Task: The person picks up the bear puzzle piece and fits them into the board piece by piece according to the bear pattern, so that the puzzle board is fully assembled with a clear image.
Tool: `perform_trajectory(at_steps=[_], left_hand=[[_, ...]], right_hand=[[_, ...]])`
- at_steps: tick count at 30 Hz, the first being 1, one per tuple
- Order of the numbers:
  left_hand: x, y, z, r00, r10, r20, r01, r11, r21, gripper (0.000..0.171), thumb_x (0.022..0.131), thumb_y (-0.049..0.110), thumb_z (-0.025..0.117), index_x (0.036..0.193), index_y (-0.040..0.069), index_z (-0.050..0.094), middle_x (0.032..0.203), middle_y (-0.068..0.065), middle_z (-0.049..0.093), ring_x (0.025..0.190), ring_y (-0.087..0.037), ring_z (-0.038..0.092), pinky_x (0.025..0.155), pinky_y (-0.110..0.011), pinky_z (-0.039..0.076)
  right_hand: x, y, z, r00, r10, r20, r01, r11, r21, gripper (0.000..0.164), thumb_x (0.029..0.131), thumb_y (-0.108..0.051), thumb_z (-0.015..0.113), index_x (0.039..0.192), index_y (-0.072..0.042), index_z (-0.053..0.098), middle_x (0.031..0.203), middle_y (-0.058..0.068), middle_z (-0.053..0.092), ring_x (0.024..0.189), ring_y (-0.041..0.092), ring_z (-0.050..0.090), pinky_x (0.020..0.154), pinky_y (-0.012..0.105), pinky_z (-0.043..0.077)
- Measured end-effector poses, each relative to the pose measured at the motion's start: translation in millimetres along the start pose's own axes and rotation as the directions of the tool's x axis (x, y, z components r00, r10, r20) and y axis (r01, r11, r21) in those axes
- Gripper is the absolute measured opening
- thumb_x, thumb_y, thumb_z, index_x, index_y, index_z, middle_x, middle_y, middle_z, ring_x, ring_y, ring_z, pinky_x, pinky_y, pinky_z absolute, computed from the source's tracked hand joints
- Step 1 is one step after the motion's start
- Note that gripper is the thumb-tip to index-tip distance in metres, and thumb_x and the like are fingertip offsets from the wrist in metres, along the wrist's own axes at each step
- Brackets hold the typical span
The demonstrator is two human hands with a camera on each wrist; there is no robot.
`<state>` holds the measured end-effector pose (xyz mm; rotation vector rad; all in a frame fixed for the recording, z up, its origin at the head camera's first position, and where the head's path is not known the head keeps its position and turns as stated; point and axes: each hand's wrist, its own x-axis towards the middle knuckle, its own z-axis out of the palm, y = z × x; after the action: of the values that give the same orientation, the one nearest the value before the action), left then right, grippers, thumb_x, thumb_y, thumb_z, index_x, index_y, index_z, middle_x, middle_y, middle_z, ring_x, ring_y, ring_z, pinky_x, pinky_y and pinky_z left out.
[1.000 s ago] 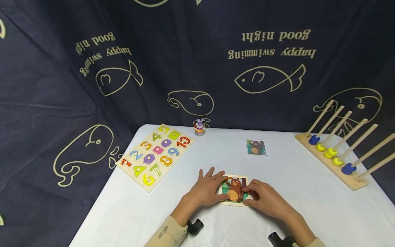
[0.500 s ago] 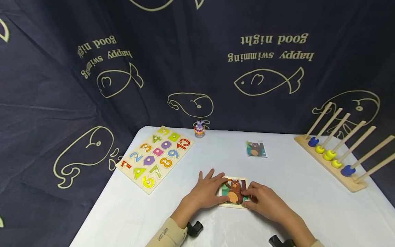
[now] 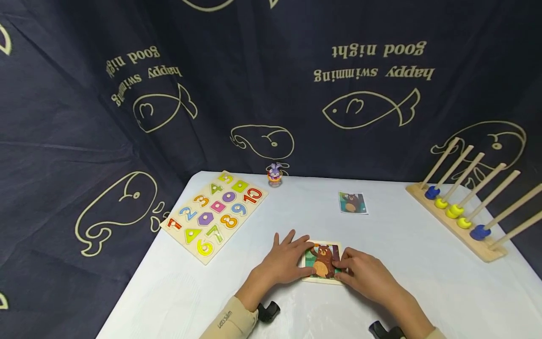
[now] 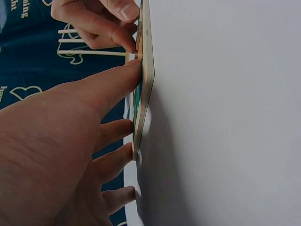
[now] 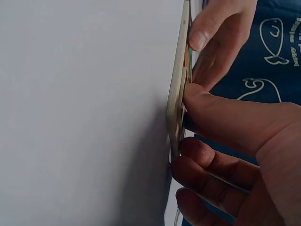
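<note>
A small square bear puzzle (image 3: 322,261) in a pale wooden frame lies on the white table between both hands. The left hand (image 3: 282,263) rests on its left side, fingers spread, with the thumb on the picture. At the right side, the right hand (image 3: 367,274) has curled fingers; its thumb and index finger pinch a puzzle piece (image 5: 182,94) at the lower right. That piece appears slightly raised above the frame in the right wrist view, though the fingers hide most of it. The left wrist view shows the frame's edge (image 4: 149,61) side-on beside the left thumb.
A bear picture card (image 3: 353,203) lies behind the puzzle. On the left is a number and shape board (image 3: 199,240); a purple figurine (image 3: 274,175) stands at the back. A pegged bead rack (image 3: 474,240) occupies the right side. A dark printed curtain (image 3: 262,84) hangs behind.
Both hands stay on the puzzle with almost no visible movement. The whole head view shifts slightly down, then back up.
</note>
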<state>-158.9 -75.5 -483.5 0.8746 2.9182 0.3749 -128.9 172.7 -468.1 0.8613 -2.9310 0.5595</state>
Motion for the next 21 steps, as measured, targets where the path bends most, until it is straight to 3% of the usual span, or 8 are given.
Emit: perform_trajectory(at_steps=[8,21], left_hand=[[0.2,0.8,-1.6,1.0,-0.005,0.009,0.005,1.0,-0.003,0.067,0.087,0.063,0.056,0.143,0.028,0.046,0.151,0.005,0.036,0.141,-0.033,0.022,0.104,-0.069,0.015],[0.6,-0.5,-1.9,1.0,-0.006,0.022,0.006,1.0,-0.004,0.068,0.087,0.064,0.055,0.144,0.03,0.044,0.152,0.007,0.035,0.142,-0.031,0.021,0.105,-0.068,0.015]], right_hand=[[0.5,-1.9,-2.8,1.0,0.024,-0.011,-0.024,1.0,-0.018,0.027,0.077,-0.032,0.08,0.101,-0.019,0.078,0.079,-0.016,0.049,0.061,0.0,0.038,0.052,0.022,0.035],[5.3,-1.7,-3.5,0.999,-0.02,-0.033,0.017,0.997,-0.081,0.027,0.071,-0.04,0.083,0.09,-0.022,0.078,0.082,-0.015,0.051,0.063,0.001,0.042,0.053,0.024,0.039]])
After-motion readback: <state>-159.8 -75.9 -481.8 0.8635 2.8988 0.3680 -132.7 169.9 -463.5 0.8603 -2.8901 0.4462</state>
